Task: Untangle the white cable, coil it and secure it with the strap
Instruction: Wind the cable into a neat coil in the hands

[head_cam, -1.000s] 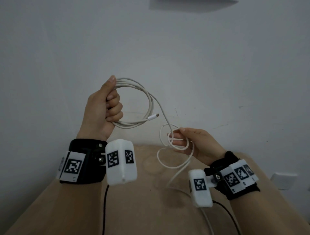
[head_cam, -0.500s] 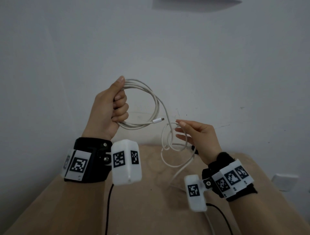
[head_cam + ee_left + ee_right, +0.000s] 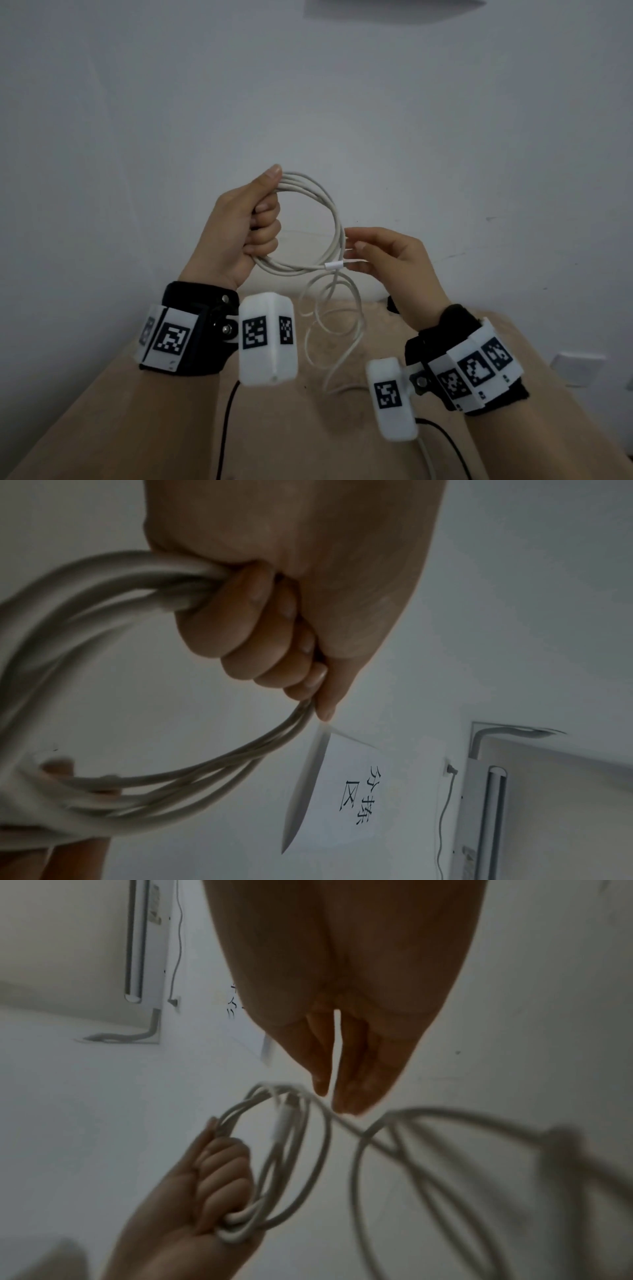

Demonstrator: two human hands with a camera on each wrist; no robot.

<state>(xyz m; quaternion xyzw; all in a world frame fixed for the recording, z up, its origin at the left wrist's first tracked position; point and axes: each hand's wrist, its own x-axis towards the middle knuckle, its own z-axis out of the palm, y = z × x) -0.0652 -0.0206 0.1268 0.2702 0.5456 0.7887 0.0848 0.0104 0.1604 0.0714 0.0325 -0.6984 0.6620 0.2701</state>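
Observation:
My left hand (image 3: 253,226) is raised in a fist round a coil of white cable (image 3: 337,219); the left wrist view shows its fingers wrapped round the bundled strands (image 3: 143,588). The white plug (image 3: 334,265) lies along the coil's lower right. My right hand (image 3: 387,253) reaches in from the right with straight fingers. Its fingertips (image 3: 352,1102) sit against the coil's right side. The rest of the cable (image 3: 356,308) hangs below in loose loops down to the table. I see no strap that I can name for sure.
A beige table (image 3: 164,421) lies below my hands, against a plain white wall. A small dark object (image 3: 392,303) shows behind my right wrist. Black camera leads (image 3: 224,431) trail over the table. A wall socket (image 3: 575,370) sits at the right.
Both hands have drifted right and closer together. My right hand rose from the loose loop to the coil's right side, and that loop now hangs below the coil.

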